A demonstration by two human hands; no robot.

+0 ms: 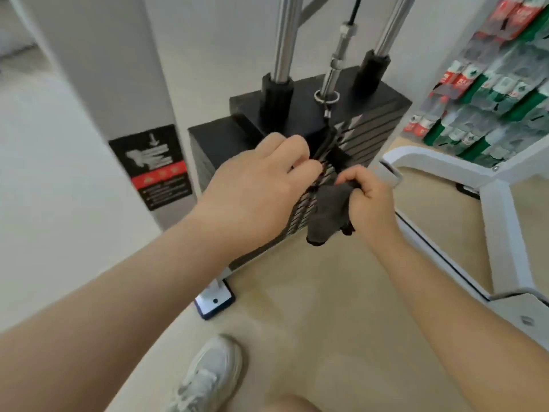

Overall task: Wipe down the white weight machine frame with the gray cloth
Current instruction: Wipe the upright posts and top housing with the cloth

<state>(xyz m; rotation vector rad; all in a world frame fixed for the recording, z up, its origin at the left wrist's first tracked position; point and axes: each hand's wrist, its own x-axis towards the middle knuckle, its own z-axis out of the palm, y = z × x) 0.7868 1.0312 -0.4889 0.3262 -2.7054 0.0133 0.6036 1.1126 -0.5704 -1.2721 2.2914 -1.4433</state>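
My right hand [367,197] is shut on the gray cloth [328,212], which hangs bunched in front of the black weight stack [371,126]. My left hand [261,185] reaches to the stack's front face, its fingers curled at the dark cord there; whether it grips the cord I cannot tell. The white weight machine frame [499,209] runs along the floor to the right, and a wide white upright [98,69] of it stands to the left.
Two chrome guide rods [285,34] and a cable fitting [337,63] rise from the stack. A black and red warning label [154,165] is on the left upright. Shelves of red and green packets [505,93] stand at the right. My white shoe [208,379] is on the beige floor.
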